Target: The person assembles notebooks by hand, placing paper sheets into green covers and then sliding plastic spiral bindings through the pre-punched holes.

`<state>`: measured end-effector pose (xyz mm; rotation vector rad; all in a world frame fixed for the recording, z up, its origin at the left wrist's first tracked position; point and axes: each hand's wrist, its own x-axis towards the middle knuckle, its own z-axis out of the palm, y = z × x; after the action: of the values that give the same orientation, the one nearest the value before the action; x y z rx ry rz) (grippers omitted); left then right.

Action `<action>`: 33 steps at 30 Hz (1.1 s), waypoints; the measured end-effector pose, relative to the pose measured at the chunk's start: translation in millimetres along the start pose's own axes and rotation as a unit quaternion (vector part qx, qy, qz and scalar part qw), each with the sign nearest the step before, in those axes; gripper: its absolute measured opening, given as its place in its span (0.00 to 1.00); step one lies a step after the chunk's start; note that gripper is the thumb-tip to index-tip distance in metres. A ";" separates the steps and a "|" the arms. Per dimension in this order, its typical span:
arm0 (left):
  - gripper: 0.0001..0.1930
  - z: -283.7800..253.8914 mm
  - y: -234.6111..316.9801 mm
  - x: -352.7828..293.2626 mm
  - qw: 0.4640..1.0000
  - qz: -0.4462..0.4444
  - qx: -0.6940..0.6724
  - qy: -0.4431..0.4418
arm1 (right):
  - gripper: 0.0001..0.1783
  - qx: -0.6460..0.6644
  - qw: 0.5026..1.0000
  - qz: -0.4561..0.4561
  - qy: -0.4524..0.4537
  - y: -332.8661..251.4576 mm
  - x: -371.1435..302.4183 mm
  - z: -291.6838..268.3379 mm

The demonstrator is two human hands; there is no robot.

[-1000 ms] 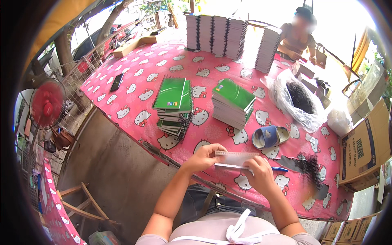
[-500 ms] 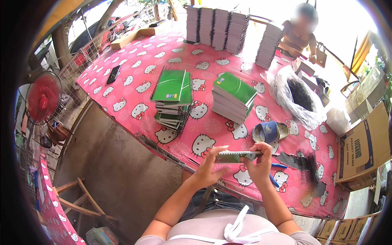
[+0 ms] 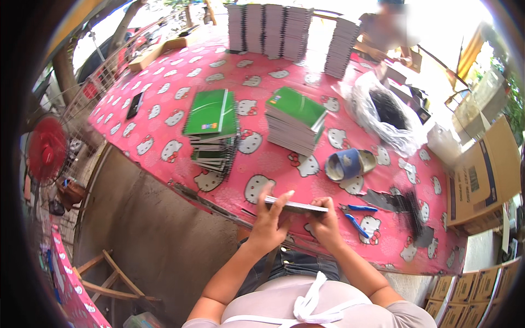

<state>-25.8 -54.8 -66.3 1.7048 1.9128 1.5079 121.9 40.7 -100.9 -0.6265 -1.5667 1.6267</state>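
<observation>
A thin notebook (image 3: 298, 206) is held edge-on above the table's near edge, its right end a little lower than its left. My left hand (image 3: 267, 225) grips the left end, with fingers partly blurred. At the other end my right hand (image 3: 325, 227) pinches the corner. Just right of that hand lie blue-handled pliers (image 3: 357, 224), jaws toward my hand. Black spiral binding coils (image 3: 411, 212) are farther right. Beyond my hands stand a staggered pile of green spiral notebooks (image 3: 206, 112) and a stack of green-covered notebooks (image 3: 295, 113).
A blue slipper (image 3: 350, 164) sits beyond the pliers. Farther off are a plastic bag (image 3: 362, 104) of black coils, tall notebook stacks (image 3: 270, 33) and a co-worker (image 3: 377, 41). A phone (image 3: 134, 105) lies left; a cardboard box (image 3: 476, 180) stands right, a fan (image 3: 46, 147) far left.
The notebook has tilted, right end down, and its green cover no longer shows. The right hand has moved off the pliers' side, so more of them is visible. The whole view has shifted slightly.
</observation>
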 end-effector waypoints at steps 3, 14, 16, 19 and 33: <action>0.32 -2.2 50.7 18.9 0.967 -0.012 0.254 0.006 | 0.21 -0.083 0.995 0.048 -0.008 -7.7 1.6 -3.6; 0.07 13.6 29.0 33.7 0.993 0.039 0.108 -0.031 | 0.14 -0.697 0.676 0.045 0.234 -55.6 -4.9 -227.3; 0.07 13.9 25.3 33.1 0.994 0.033 0.098 -0.032 | 0.13 -0.683 0.686 0.025 0.251 -60.2 -3.2 -235.3; 0.09 13.8 29.3 34.2 0.994 0.018 0.101 -0.032 | 0.13 -0.660 0.690 -0.003 0.297 -82.0 1.4 -219.9; 0.11 15.0 27.6 25.4 0.995 0.025 0.095 -0.006 | 0.14 -0.398 0.907 -0.140 0.001 -85.8 4.7 -56.1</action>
<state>-6.2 -30.2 -41.0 1.8457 2.0826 1.3672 180.3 72.8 -22.8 -0.7596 -2.2007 0.7276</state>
